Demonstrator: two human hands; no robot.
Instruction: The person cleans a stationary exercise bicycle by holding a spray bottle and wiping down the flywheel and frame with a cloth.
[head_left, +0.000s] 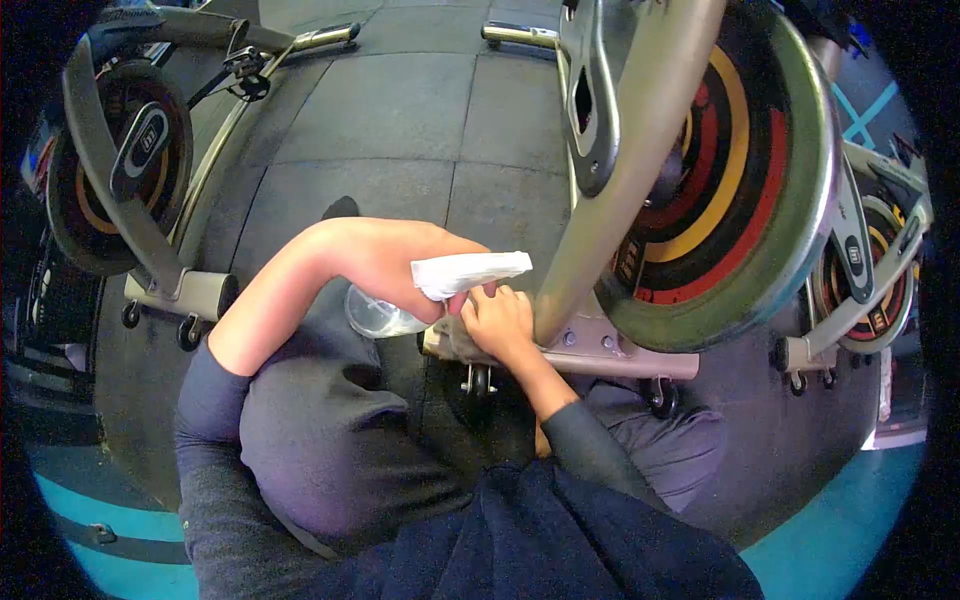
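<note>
My left hand (395, 262) is wrapped around a spray bottle, its wrist sharply bent. The bottle's white trigger head (470, 270) points to the right, and its clear body (378, 312) shows below the hand. Just under the nozzle, my right hand (498, 320) is closed and pressed on the end of an exercise bike's base bar (625, 363). A greyish patch that looks like a cloth (458, 345) shows beneath its fingers. Those fingertips are partly hidden by the left hand and the spray head.
The bike's slanted frame tube (630, 170) and large flywheel (735, 200) rise close on my right. Small caster wheels (663, 397) sit under the base bar. Another bike (130, 170) stands at left, a further one (870, 260) at far right. Dark rubber tiles (390, 110) cover the floor.
</note>
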